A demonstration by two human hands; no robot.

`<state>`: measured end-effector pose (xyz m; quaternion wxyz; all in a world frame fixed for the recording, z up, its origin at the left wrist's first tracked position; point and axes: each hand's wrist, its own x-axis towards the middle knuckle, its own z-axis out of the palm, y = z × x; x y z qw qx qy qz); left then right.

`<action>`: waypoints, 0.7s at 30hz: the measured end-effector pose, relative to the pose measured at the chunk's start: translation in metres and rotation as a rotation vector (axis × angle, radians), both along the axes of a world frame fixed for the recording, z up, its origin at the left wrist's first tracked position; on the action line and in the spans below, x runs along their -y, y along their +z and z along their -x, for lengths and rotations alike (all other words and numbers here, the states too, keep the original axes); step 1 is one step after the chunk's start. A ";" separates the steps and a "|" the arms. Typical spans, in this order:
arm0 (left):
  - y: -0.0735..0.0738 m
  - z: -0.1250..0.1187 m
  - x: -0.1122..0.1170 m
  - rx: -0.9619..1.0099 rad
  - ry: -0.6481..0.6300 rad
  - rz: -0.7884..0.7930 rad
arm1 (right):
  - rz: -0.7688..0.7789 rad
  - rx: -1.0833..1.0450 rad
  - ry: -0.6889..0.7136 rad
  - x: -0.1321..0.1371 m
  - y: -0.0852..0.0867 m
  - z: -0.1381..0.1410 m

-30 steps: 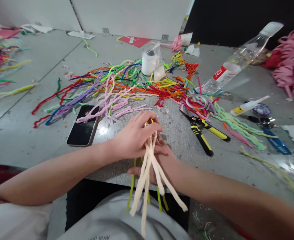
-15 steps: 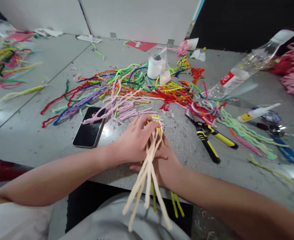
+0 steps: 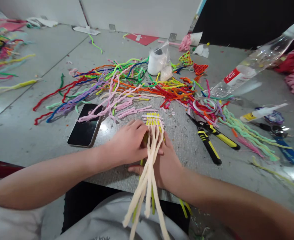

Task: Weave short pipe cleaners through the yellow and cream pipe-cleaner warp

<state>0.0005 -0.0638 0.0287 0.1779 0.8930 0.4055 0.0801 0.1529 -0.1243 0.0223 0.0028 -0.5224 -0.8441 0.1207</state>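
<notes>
Cream strands [image 3: 150, 163] trail from a yellow-and-pink weave [image 3: 153, 119] past the table [image 3: 182, 141] edge, probably light, soft, best held by the weave. The left hand [image 3: 130, 140] curls beside them, the right hand [image 3: 167, 163] beneath; I cannot tell either grip. Tabletop separates right hand and pliers [image 3: 208, 145].

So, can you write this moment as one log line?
left hand: at woven chenille piece | right hand: beneath cream strands | black-yellow pliers: on table, right | smartphone: left
</notes>
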 end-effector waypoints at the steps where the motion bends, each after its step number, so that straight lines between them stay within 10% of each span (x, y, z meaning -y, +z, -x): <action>1: 0.000 0.000 0.000 0.003 -0.015 -0.009 | 0.000 0.001 0.004 0.000 0.000 0.000; 21: -0.003 0.005 -0.004 -0.010 -0.030 -0.061 | -0.031 -0.039 0.079 -0.006 -0.013 -0.014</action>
